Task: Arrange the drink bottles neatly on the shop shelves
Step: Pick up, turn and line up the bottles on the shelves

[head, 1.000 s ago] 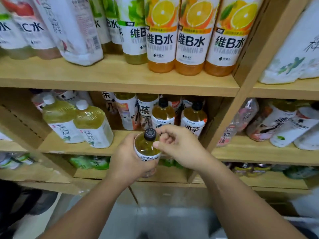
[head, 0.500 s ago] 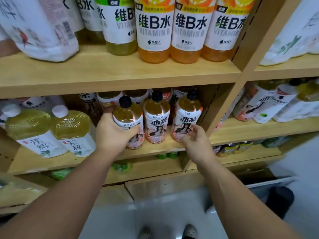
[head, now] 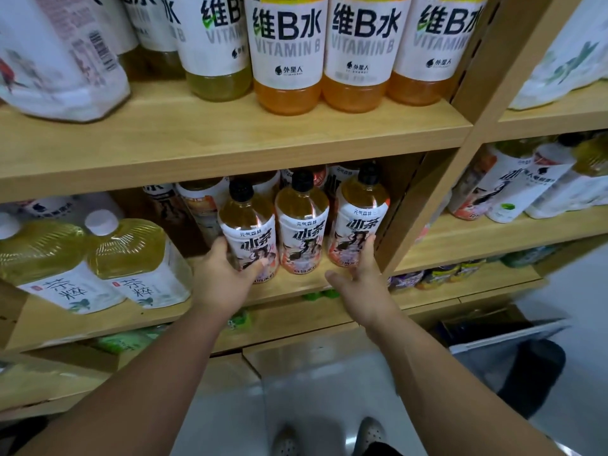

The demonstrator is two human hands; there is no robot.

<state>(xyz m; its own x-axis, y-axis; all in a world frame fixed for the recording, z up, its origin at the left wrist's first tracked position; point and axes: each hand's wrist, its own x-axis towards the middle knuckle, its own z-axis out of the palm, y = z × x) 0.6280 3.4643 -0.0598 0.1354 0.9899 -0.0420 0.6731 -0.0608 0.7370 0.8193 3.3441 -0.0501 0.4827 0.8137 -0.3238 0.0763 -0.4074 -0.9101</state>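
Three amber tea bottles with black caps and white-pink labels stand in a row at the front of the middle shelf (head: 306,286). My left hand (head: 227,274) wraps the lower part of the left tea bottle (head: 248,228), which stands on the shelf. The middle tea bottle (head: 302,225) is untouched. My right hand (head: 360,278) has its fingers apart, with the fingertips resting against the right side of the right tea bottle (head: 362,218). More bottles of the same kind stand behind the row, partly hidden.
Two big pale-green tea bottles (head: 131,258) stand left on the same shelf. Orange vitamin drink bottles (head: 286,54) fill the upper shelf. A wooden upright (head: 424,205) bounds the bay on the right, with more bottles (head: 513,185) beyond. My feet and the grey floor (head: 329,390) are below.
My left hand set the bottle it carried down as the left one of the front row. My right hand moved from the right bottle's front to its right side.
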